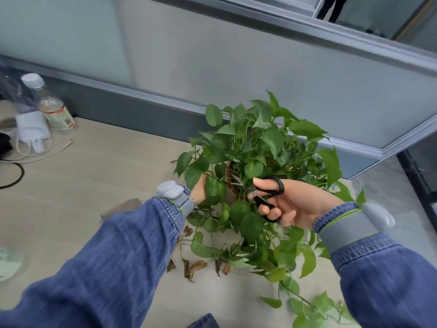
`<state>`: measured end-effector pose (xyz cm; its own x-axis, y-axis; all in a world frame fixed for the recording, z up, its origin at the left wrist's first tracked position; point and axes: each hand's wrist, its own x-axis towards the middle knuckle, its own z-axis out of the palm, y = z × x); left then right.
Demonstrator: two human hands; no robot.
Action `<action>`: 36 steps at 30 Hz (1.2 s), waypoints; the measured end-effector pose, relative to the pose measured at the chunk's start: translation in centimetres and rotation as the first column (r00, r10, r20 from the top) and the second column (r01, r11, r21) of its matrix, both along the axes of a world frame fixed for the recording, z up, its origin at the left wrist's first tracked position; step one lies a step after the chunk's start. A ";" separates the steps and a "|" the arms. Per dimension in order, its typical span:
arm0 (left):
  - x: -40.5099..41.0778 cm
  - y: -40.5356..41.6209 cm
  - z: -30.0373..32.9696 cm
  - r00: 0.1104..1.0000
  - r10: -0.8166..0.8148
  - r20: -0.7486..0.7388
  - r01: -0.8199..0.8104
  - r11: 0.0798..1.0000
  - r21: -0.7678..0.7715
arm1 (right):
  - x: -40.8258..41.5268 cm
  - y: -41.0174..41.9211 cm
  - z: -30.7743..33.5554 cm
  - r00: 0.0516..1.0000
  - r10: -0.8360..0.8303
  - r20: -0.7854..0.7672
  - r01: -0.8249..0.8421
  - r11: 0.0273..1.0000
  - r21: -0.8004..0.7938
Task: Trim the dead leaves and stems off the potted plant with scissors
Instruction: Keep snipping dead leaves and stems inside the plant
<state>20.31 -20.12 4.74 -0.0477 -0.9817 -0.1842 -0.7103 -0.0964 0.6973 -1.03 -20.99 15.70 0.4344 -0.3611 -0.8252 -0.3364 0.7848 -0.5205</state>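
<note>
An office desk bay.

A pale wood-grain tabletop point(94, 176) is fenced by grey partition panels point(236, 67) with metal trim; a white charger point(32, 129) with loose cables point(35, 155) and a plastic bottle point(50, 105) sit at its back corner.

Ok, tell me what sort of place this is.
Probably an office workstation: a pale wood-look desk backed by a grey cubicle partition, with a white charger and cables and a plastic bottle at the far left.

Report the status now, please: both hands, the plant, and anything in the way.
Right hand holds scissors, blades inside the plant. Left hand parts leaves. Dead leaves on table. Green leaves hide the cut.
</note>
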 end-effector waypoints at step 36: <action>4.8 -3.7 1.0 0.907 0.107 -0.406 -0.122 0.992 -0.012 | 3.6 -1.5 -2.0 0.910 -0.372 0.183 0.332 0.918 0.217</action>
